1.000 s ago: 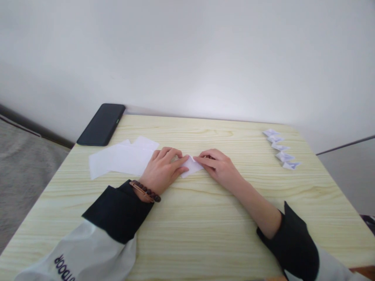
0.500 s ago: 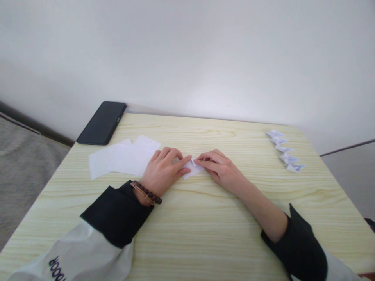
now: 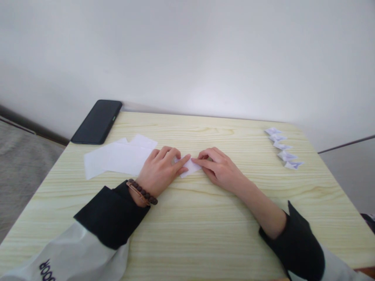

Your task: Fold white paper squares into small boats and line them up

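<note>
A small folded piece of white paper (image 3: 190, 168) lies on the table between my two hands. My left hand (image 3: 161, 168) holds its left part down, index finger and thumb on the paper and the other fingers curled. From the other side my right hand (image 3: 221, 168) has its fingertips closed at the paper's upper edge. Both index fingertips nearly meet there. My fingers cover the paper's ends, so its full shape is hidden.
Loose white paper sheets (image 3: 117, 158) overlap left of my left hand. Behind them a dark phone or tablet (image 3: 96, 121) lies at the table's far left corner. Several small folded paper boats (image 3: 285, 156) stand in a row at the right. A white wall (image 3: 190, 58) rises behind the table.
A small raised flap on the paper between my fingertips now looks flattened. My right fingertips have moved slightly inward over it. The whole view has shifted a little.
</note>
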The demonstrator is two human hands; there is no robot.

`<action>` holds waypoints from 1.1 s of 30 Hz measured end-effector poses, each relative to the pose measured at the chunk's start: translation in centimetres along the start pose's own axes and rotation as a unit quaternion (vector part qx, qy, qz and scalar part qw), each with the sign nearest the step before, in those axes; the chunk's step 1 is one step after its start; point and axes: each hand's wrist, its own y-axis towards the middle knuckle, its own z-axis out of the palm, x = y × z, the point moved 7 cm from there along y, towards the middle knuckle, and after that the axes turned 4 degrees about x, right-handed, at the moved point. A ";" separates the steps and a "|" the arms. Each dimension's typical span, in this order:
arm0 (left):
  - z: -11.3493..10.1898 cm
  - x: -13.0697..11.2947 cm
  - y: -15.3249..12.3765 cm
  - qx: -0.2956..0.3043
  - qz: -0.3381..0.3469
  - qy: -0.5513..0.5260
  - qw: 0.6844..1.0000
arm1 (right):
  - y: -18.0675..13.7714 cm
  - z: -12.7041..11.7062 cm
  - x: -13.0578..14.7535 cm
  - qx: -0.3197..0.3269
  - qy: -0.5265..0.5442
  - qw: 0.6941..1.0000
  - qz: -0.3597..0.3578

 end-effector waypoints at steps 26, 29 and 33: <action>0.4 0.3 0.1 0.022 -0.020 -0.022 0.999 | -0.3 -0.6 -1.0 -0.028 0.017 0.999 0.018; 0.4 0.4 0.1 0.025 -0.023 -0.026 0.999 | -0.4 -0.8 -1.0 -0.036 0.025 0.999 0.012; 0.3 0.3 0.2 0.021 -0.018 -0.024 0.999 | -0.1 -0.6 -0.9 -0.023 0.005 1.000 0.010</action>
